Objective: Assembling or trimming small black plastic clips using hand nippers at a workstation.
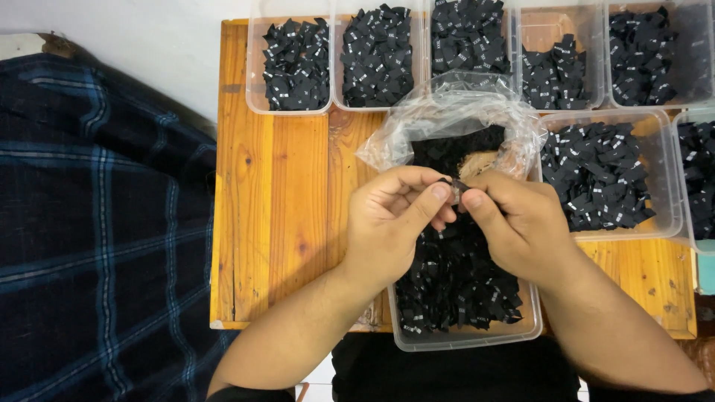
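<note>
Black woven label (456, 186) pinched between left hand (391, 223) and right hand (521, 227) fingers.

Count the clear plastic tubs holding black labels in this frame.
8: five along the table's far edge, one mid-right, one cut off at the right border, one under the hands. More may lie out of frame.

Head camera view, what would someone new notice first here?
At centre, the left hand and right hand pinch one small black label between their fingertips, above a clear tub of black labels with a crumpled plastic bag behind. More clear tubs of black labels line the far edge and right side of the wooden table. A dark plaid cloth fills the left.
</note>
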